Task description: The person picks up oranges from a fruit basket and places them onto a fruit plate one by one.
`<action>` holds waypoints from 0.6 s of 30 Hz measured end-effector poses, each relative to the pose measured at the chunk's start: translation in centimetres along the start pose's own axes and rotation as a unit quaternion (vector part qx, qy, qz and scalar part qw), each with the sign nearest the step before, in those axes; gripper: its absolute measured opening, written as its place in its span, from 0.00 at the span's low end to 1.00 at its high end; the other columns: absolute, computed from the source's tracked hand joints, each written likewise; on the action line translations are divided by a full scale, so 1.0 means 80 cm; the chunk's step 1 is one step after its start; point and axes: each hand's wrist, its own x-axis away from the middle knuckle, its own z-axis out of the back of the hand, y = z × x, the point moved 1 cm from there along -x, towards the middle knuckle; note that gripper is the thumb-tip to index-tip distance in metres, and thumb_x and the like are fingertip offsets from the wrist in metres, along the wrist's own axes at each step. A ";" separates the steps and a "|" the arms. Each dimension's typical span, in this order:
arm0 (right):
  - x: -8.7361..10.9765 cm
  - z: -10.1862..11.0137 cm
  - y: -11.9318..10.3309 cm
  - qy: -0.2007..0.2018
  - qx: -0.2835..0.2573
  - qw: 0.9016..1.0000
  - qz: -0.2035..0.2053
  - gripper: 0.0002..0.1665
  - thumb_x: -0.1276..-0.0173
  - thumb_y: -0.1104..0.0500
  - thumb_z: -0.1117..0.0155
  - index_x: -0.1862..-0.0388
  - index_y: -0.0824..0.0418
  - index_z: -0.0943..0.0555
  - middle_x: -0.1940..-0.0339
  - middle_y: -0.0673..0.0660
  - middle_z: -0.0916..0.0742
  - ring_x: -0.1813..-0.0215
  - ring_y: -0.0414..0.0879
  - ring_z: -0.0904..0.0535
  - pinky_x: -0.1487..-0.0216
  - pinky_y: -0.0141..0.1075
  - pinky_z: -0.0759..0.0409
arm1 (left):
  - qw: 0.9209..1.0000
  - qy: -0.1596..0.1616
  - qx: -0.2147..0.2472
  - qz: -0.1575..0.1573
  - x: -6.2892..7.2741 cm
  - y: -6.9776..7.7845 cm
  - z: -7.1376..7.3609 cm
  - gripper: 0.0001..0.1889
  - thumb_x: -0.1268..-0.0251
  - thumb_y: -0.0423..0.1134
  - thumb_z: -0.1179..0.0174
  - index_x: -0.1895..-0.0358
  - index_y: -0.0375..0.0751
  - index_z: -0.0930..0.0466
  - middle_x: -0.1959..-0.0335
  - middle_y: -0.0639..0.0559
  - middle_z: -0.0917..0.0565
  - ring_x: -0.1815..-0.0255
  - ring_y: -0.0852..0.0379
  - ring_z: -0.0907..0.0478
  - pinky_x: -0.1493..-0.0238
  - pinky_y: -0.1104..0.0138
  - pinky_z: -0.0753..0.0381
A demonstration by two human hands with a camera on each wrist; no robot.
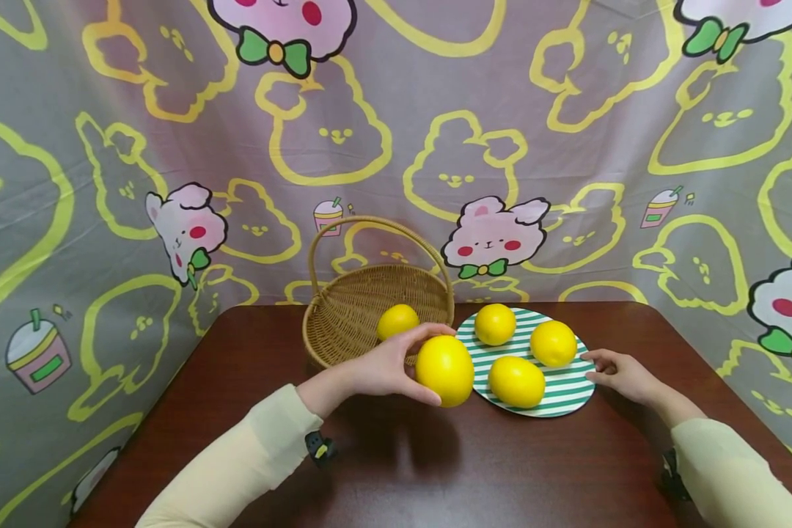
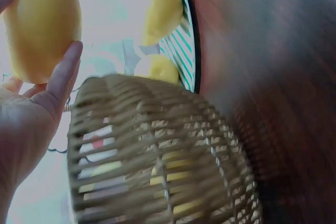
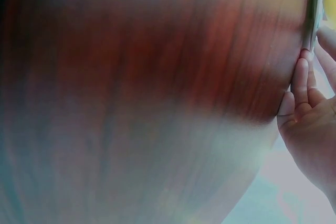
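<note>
My left hand (image 1: 386, 367) grips a yellow lemon (image 1: 445, 371), thumb and fingers around it, raised above the table in front of the basket's right side. In the left wrist view the same lemon (image 2: 44, 27) looks oval and smooth. A round plate (image 1: 567, 402) with green and white stripes carries three more lemons (image 1: 517, 382). At the plate's right rim, my right hand (image 1: 627, 375) pinches the edge; the right wrist view has its fingers (image 3: 300, 80) right at that rim. Behind the left hand, another lemon (image 1: 397, 321) sits inside the wicker basket (image 1: 350, 301).
The basket's tall arched handle (image 1: 369, 220) rises at the back of the dark brown table (image 1: 501, 469). A patterned cloth (image 1: 396, 88) with cartoon figures hangs behind and on both sides. The plate stands just right of the basket.
</note>
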 end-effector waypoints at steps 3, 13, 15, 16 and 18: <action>0.000 -0.001 0.000 0.000 -0.001 1.000 0.001 0.23 0.32 0.60 0.36 0.43 0.74 0.26 0.65 0.56 0.25 0.63 0.50 0.29 0.67 0.36 0.29 | 1.000 0.001 0.004 0.002 -0.003 0.000 -0.010 0.43 0.51 0.34 0.25 0.30 0.51 0.38 0.39 0.56 0.30 0.42 0.57 0.30 0.46 0.65 0.23; 0.002 0.000 -0.002 0.000 -0.004 1.000 0.001 0.23 0.32 0.61 0.36 0.43 0.74 0.26 0.65 0.56 0.25 0.63 0.50 0.29 0.67 0.35 0.29 | 1.000 -0.002 0.012 -0.003 -0.017 -0.021 -0.053 0.43 0.52 0.33 0.24 0.32 0.49 0.38 0.41 0.58 0.29 0.46 0.61 0.28 0.46 0.67 0.25; 0.002 0.000 -0.002 0.000 -0.004 1.000 0.001 0.23 0.32 0.61 0.36 0.43 0.74 0.26 0.65 0.56 0.25 0.63 0.50 0.29 0.67 0.35 0.29 | 1.000 0.007 0.014 -0.001 -0.021 -0.027 -0.063 0.43 0.53 0.33 0.23 0.32 0.51 0.37 0.42 0.58 0.29 0.46 0.61 0.28 0.45 0.66 0.26; 0.002 0.000 -0.002 0.001 -0.004 1.000 0.001 0.23 0.32 0.61 0.36 0.43 0.74 0.26 0.65 0.56 0.25 0.63 0.50 0.29 0.67 0.35 0.29 | 1.000 0.013 0.015 0.003 -0.023 -0.030 -0.067 0.43 0.54 0.33 0.23 0.32 0.51 0.37 0.42 0.59 0.28 0.46 0.62 0.28 0.44 0.67 0.27; 0.001 0.000 -0.001 0.002 -0.003 1.000 0.002 0.23 0.32 0.61 0.36 0.43 0.74 0.26 0.65 0.56 0.25 0.63 0.50 0.30 0.67 0.35 0.29 | 0.999 0.019 0.023 0.014 -0.028 -0.035 -0.075 0.43 0.54 0.33 0.23 0.32 0.52 0.36 0.43 0.59 0.28 0.46 0.62 0.28 0.44 0.66 0.28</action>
